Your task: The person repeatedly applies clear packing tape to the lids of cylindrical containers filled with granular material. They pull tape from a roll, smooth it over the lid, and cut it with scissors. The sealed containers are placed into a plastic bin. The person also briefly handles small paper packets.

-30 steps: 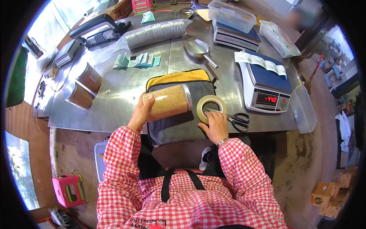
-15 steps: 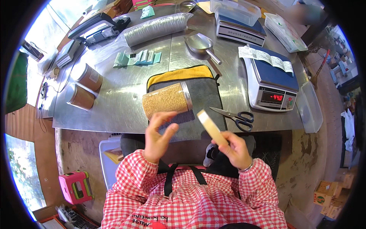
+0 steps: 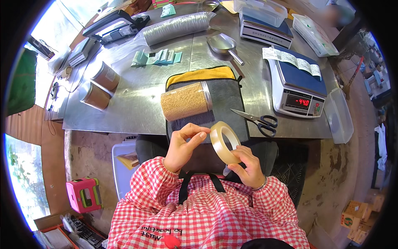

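Steel table point(image 3: 141, 97), its near edge facing the wearer. Tape roll point(image 3: 219, 146) up in front of it, tilted — right hand point(image 3: 248, 168) grasps its lower rim between thumb and fingers. Left hand point(image 3: 182, 147): thumb and forefinger at the roll's left edge; whether pinching, cannot tell. Beyond — filled jar point(image 3: 184, 102) on its side on grey-yellow cloth point(image 3: 230, 97), scissors point(image 3: 256, 119) across the cloth's right edge.

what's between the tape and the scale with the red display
In the head view, the scissors lie between the tape and that scale.
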`<state>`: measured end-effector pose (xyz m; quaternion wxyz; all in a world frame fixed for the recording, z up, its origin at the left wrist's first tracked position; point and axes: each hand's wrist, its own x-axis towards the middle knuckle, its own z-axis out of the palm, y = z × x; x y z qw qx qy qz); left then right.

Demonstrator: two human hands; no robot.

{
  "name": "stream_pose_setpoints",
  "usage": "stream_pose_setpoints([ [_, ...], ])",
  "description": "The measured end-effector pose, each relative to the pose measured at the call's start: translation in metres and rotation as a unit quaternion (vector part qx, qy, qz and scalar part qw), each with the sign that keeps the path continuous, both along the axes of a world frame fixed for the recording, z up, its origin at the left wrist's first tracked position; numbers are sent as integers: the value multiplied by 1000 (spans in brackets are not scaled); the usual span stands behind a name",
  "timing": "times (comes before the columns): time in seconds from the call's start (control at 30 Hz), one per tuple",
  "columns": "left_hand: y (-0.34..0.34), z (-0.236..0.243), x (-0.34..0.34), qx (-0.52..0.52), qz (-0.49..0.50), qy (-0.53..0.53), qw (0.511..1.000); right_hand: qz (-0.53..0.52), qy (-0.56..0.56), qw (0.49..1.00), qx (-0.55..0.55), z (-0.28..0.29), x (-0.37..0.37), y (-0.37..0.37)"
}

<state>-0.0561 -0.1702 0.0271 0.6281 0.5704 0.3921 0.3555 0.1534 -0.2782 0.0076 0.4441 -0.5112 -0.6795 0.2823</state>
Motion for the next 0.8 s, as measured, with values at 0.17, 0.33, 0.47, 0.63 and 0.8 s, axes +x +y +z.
stream_pose_setpoints([
  [0.17,-4,6,-1,-123,-12,-70,990,0,-12,999,36,2,-5,-2],
  [0.33,-10,-17,1,92,-9,59,994,14,169,979,-115,-1,-19,-17],
  [0.47,-23,-14,1,-7,-4,-11,1000,-11,98,987,-124,-3,-31,-21],
  [0.63,-41,25,-4,29,-78,29,996,-75,84,980,-162,-29,-33,-17],
  [0.8,-51,59,1,137,-188,35,972,-80,220,955,-184,-40,-39,-11],
])
